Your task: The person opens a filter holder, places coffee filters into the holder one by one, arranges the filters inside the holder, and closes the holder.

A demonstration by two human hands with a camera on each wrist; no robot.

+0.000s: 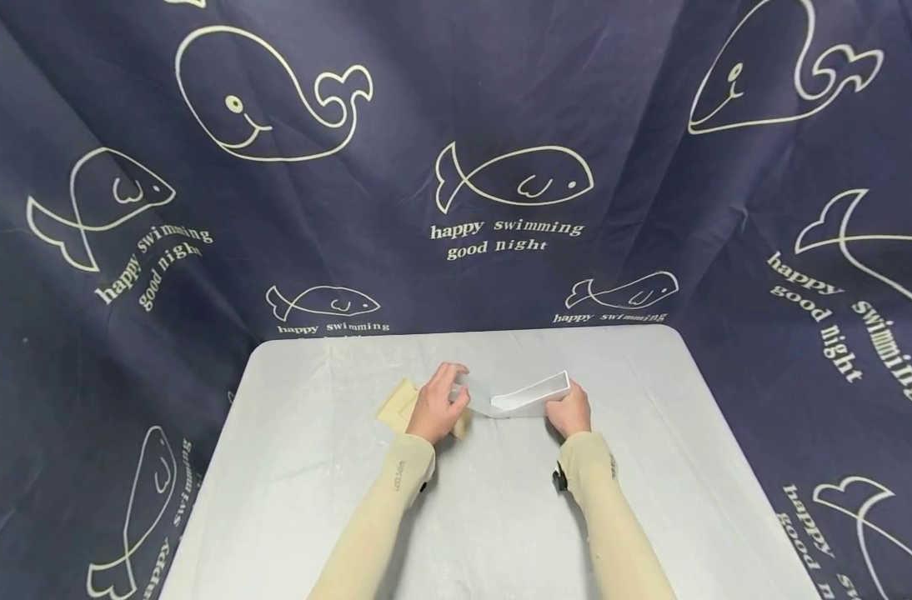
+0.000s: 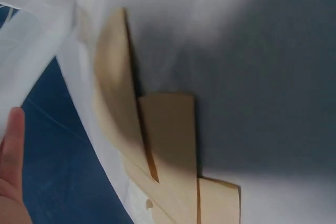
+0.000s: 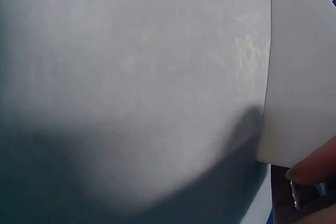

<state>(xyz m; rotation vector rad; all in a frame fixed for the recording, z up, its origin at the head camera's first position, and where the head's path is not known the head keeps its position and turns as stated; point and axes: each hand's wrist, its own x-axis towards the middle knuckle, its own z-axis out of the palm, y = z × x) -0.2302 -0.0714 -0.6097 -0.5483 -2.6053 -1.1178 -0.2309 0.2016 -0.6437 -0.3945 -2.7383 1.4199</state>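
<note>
Two-handed, holds one white holder [image 1: 527,402] over the far half of the pale tabletop [image 1: 493,517], with its long slanting opening turned upward. With the right hand [image 1: 571,410], grips the right end, pressing a digit near a corner in the right wrist view. With the left hand [image 1: 437,407], curls fingers and thumb about the cloudy, see-through left end; in the left wrist view, can make out only one digit at its edge, so cannot tell how firm that hold is. Cannot tell either whether the underside touches the tabletop.

Seems, as a judgement, to be at the handling step: steadying or turning the holder between both ends, not yet letting go. Probably calls next for keeping both ends even and moving the two wrists together, rather than pulling from one side.

To the left, needs care: passes close over overlapping beige pieces [image 1: 396,403], showing on both sides of the left hand and easy to brush with a low wrist. Beyond the holder, has just a narrow strip before the back edge and the dark blue curtain [image 1: 396,100]. To the right, has more room before the side edge; toward the near side, between the sleeved forearms [image 1: 630,533], has the widest open stretch.
</note>
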